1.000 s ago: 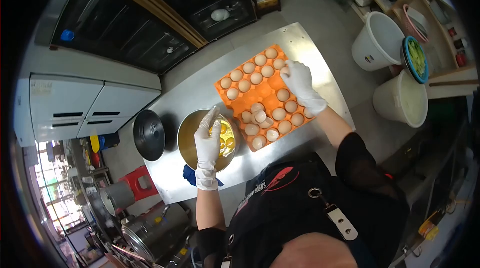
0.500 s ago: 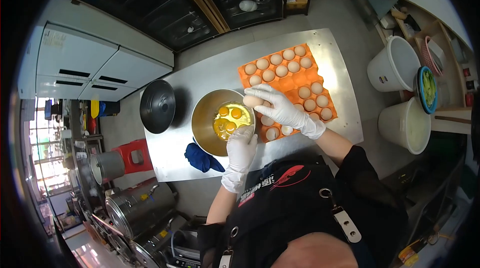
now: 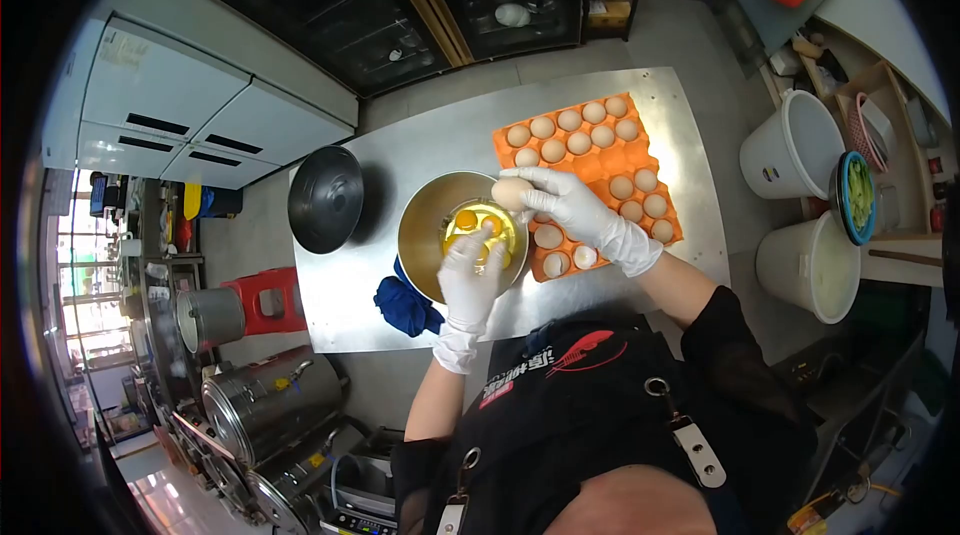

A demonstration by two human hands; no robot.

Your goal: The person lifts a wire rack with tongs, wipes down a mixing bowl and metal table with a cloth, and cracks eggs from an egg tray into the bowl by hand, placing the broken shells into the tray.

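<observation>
My right hand (image 3: 575,207), in a white glove, grips a brown egg (image 3: 510,195) at the right rim of a steel mixing bowl (image 3: 418,245). Several egg yolks (image 3: 466,221) and clear egg white lie in the bowl. Over its near side, my gloved left hand (image 3: 470,273) has its fingers apart and holds nothing visible; it hides part of the contents. Beside the bowl, partly under my right forearm, is an orange egg tray (image 3: 600,167) with several brown eggs and some pale, shell-like pieces (image 3: 557,263) in its near cups.
A black round pan (image 3: 326,200) rests at the table's left end. A dark blue cloth (image 3: 405,307) lies against the bowl's near left side. Off the metal table (image 3: 375,160) stand a red stool (image 3: 268,300) at left and white buckets (image 3: 785,140) at right.
My left hand has shifted left over the bowl, and its fingers have spread from a closed shape. The right hand still holds the egg by the rim. The view has shifted slightly.
</observation>
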